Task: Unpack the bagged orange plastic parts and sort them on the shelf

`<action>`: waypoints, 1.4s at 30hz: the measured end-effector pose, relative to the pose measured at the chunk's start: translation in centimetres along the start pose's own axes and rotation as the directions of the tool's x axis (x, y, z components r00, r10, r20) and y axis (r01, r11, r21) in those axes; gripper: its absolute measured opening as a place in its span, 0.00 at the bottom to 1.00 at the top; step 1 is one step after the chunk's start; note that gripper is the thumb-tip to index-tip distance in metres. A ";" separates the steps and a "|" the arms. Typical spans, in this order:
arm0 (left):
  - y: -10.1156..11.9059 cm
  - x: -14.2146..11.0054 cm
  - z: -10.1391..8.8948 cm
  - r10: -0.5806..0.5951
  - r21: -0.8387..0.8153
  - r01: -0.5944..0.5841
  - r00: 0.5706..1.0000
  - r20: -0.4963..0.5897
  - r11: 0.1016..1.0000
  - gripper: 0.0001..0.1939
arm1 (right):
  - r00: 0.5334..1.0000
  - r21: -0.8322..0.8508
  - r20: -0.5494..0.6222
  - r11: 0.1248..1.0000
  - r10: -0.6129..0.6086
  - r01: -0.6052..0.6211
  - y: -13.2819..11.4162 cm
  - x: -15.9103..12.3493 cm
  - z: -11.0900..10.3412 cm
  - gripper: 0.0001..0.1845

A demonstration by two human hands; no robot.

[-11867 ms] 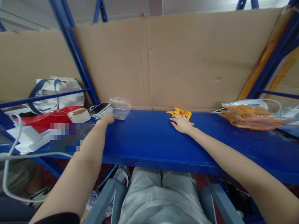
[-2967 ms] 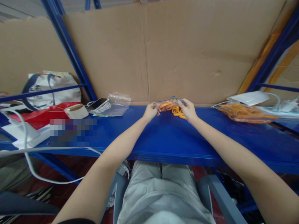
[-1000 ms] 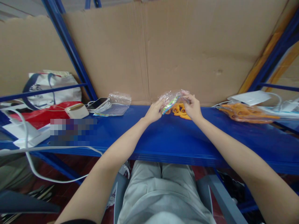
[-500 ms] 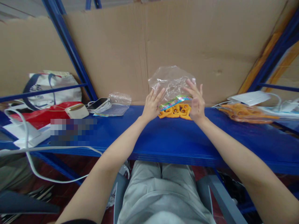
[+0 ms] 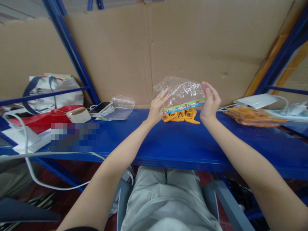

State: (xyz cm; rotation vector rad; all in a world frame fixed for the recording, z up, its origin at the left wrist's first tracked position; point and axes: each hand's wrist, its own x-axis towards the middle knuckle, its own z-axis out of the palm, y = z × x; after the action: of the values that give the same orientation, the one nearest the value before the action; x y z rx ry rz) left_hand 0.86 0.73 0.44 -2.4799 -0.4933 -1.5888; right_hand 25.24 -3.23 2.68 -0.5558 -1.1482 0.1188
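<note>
A clear plastic bag (image 5: 181, 90) with a colourful printed strip (image 5: 185, 106) along its lower edge is held up between both hands. My left hand (image 5: 157, 106) is closed on its left side, fingers pointing up over the film. At the other end, the fingers of my right hand (image 5: 210, 100) pinch the bag's right edge. Just below the strip, several yellow-orange pieces with round shiny centres (image 5: 181, 115) lie on the blue shelf (image 5: 183, 141). Their upper parts are hidden by the bag, and neither hand grips them.
To the left are another clear bag (image 5: 124, 107), a phone (image 5: 102, 107) with coiled white cable, a red pouch (image 5: 48, 118) and a cloth bag (image 5: 55, 89). A bag of orange pieces (image 5: 255, 117) lies right. Cardboard (image 5: 192, 41) stands behind; a white cable (image 5: 30, 170) hangs front left.
My right hand has moved right and its spread fingers have closed on the bag's edge. The bag is lower and stretched wider, its strip straighter. My left hand has barely moved.
</note>
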 end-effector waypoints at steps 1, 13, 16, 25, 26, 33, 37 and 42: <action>0.0 0.0 0.0 0.011 -0.016 -0.011 1.000 0.005 1.000 0.26 | 0.999 0.023 -0.013 0.999 0.040 -0.040 0.4 0.5 -0.3 0.26; 0.9 -0.3 0.7 0.101 -0.280 -0.034 0.969 0.227 0.959 0.25 | 0.615 -0.139 0.175 0.638 0.769 -0.757 0.1 2.1 -3.3 0.27; 1.5 -0.3 0.8 0.046 -0.324 0.045 0.962 0.268 0.945 0.25 | 0.526 -0.157 0.192 0.555 0.828 -0.817 0.1 1.9 -3.3 0.24; 2.1 -0.2 1.4 -0.397 -0.546 0.603 0.796 0.457 0.582 0.22 | 0.681 0.002 0.059 0.683 0.729 -0.731 0.9 1.6 -2.7 0.13; 2.1 -0.2 1.4 -0.475 -0.569 0.674 0.738 0.480 0.471 0.25 | 0.706 0.008 0.035 0.706 0.707 -0.708 0.9 1.4 -2.5 0.14; 2.4 0.5 0.7 -0.800 -0.607 0.790 0.416 0.434 0.082 0.24 | 0.775 -0.075 0.077 0.778 0.628 -0.623 0.0 -1.1 -0.6 0.15; 2.9 0.8 0.5 -0.890 -0.575 0.813 0.328 0.317 0.095 0.14 | 0.779 -0.099 0.162 0.795 0.606 -0.598 -0.3 -2.7 0.5 0.16; 3.4 1.4 -0.1 -0.938 -0.530 0.836 0.284 0.198 0.141 0.13 | 0.811 -0.066 0.154 0.825 0.564 -0.561 -0.3 -3.7 1.5 0.20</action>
State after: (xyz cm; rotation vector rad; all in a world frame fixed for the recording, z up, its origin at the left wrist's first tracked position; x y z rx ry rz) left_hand 2.55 -2.20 1.91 -2.3339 -2.1412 -2.6506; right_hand 22.31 -4.36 0.22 -0.9074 -1.1153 0.6833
